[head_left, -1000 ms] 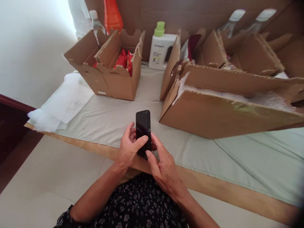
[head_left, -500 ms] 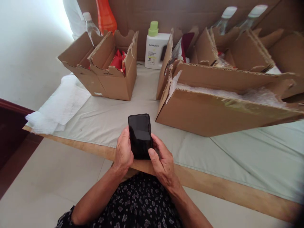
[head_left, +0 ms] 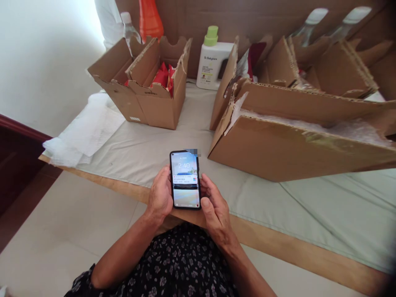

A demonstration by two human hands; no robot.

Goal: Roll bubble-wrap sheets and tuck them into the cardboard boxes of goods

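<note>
A smartphone (head_left: 185, 196) in a black case is held upright over the table's front edge, its lit screen facing me and reading 2:40. My left hand (head_left: 161, 196) is closed around its left side, with some fingers hidden behind it. Just off the phone's right edge is my right hand (head_left: 215, 206), its thumb and fingers apart and a small gap showing between them and the case.
A divided cardboard box (head_left: 157, 109) with red packets stands back left; bigger cardboard boxes (head_left: 278, 144) fill the right. Between them is a white detergent bottle (head_left: 208, 68) with a green cap. White bubble wrap (head_left: 89, 123) lies at the left on the cloth-covered table (head_left: 148, 152).
The phone's dark screen has lit up to a lock screen. My right thumb and fingers have come away from its right edge. The view has shifted slightly to the left.
</note>
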